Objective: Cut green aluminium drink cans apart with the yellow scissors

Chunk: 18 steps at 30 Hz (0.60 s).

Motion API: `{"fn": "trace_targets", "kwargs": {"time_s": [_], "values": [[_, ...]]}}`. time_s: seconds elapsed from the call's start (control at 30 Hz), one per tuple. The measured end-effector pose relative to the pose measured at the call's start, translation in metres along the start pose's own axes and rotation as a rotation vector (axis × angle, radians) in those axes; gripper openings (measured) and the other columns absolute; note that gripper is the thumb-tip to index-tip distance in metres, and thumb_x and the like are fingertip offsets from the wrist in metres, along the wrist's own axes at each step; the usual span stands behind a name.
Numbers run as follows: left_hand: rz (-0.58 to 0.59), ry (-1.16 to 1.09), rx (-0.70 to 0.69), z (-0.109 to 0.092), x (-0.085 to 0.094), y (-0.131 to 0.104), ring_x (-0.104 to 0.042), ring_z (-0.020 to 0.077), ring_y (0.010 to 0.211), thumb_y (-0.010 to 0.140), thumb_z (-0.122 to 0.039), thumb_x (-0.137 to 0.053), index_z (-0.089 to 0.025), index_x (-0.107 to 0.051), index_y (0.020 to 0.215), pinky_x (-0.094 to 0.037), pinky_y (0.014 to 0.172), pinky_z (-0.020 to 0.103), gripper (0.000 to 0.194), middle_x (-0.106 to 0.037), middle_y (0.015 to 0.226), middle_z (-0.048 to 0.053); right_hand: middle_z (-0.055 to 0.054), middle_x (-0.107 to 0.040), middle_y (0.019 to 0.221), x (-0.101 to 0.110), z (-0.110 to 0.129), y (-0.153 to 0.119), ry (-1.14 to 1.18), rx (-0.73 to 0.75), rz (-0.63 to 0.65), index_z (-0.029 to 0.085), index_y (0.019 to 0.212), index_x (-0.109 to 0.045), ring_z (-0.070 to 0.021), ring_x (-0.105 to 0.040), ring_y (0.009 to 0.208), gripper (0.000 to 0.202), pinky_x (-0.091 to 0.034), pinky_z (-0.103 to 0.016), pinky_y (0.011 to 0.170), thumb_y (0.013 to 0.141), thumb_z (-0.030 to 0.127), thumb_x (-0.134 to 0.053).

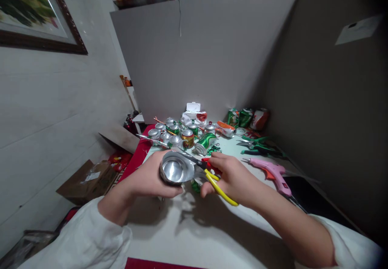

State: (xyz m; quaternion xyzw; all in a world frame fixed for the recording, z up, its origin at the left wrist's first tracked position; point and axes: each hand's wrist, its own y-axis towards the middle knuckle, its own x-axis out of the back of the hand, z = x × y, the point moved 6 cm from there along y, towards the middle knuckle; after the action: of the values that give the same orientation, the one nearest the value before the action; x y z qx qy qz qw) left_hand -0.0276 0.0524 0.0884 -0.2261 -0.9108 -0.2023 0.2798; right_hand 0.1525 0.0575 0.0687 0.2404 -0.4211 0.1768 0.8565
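My left hand is wrapped round a cut-open drink can, its shiny silver inside facing me. In my right hand are scissors with yellow and red handles. Their dark blades reach left to the can's cut rim, and a strip of the can's metal curls beside them. Part of a green piece shows below the blades; I cannot tell whether it is joined to the can. Beyond my hands a green and white can lies on its side.
Several small cut cans stand at the table's back, by a wipes pack. Crushed cans sit at the back right. Green-handled pliers and a pink glue gun lie to the right. Grey panels rise behind.
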Motion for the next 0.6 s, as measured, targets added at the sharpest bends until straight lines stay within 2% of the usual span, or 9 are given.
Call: {"fn": "trace_targets", "kwargs": {"time_s": [0.17, 0.37, 0.6], "values": [[0.063, -0.024, 0.014, 0.0022, -0.0077, -0.0002, -0.065, 0.024, 0.086, 0.059, -0.022, -0.076, -0.015, -0.063, 0.099, -0.053, 0.078, 0.034, 0.043, -0.07, 0.093, 0.006, -0.006, -0.054, 0.093, 0.0034, 0.0074, -0.0026, -0.113, -0.028, 0.067, 0.017, 0.089, -0.061, -0.0203, -0.054, 0.074, 0.065, -0.041, -0.03, 0.063, 0.065, 0.078, -0.067], [0.106, -0.012, 0.003, 0.0004, -0.0081, 0.0012, -0.065, 0.0265, 0.092, 0.059, -0.024, -0.076, -0.013, -0.063, 0.109, -0.053, 0.082, 0.036, 0.053, -0.07, 0.099, 0.008, -0.005, -0.052, 0.089, 0.0024, 0.0084, -0.0054, -0.117, -0.068, 0.065, 0.019, 0.081, -0.06, -0.0203, -0.054, 0.073, 0.062, -0.042, -0.031, 0.063, 0.068, 0.08, -0.063], [0.186, -0.034, 0.021, 0.0024, -0.0036, -0.0007, -0.065, 0.0224, 0.079, 0.059, -0.021, -0.077, -0.015, -0.065, 0.09, -0.052, 0.071, 0.03, 0.034, -0.069, 0.083, 0.004, -0.002, -0.053, 0.08, 0.0007, 0.0057, -0.0056, -0.037, -0.042, 0.035, 0.019, 0.075, -0.062, -0.0162, -0.05, 0.066, 0.056, -0.038, -0.028, 0.059, 0.067, 0.074, -0.07]]}}
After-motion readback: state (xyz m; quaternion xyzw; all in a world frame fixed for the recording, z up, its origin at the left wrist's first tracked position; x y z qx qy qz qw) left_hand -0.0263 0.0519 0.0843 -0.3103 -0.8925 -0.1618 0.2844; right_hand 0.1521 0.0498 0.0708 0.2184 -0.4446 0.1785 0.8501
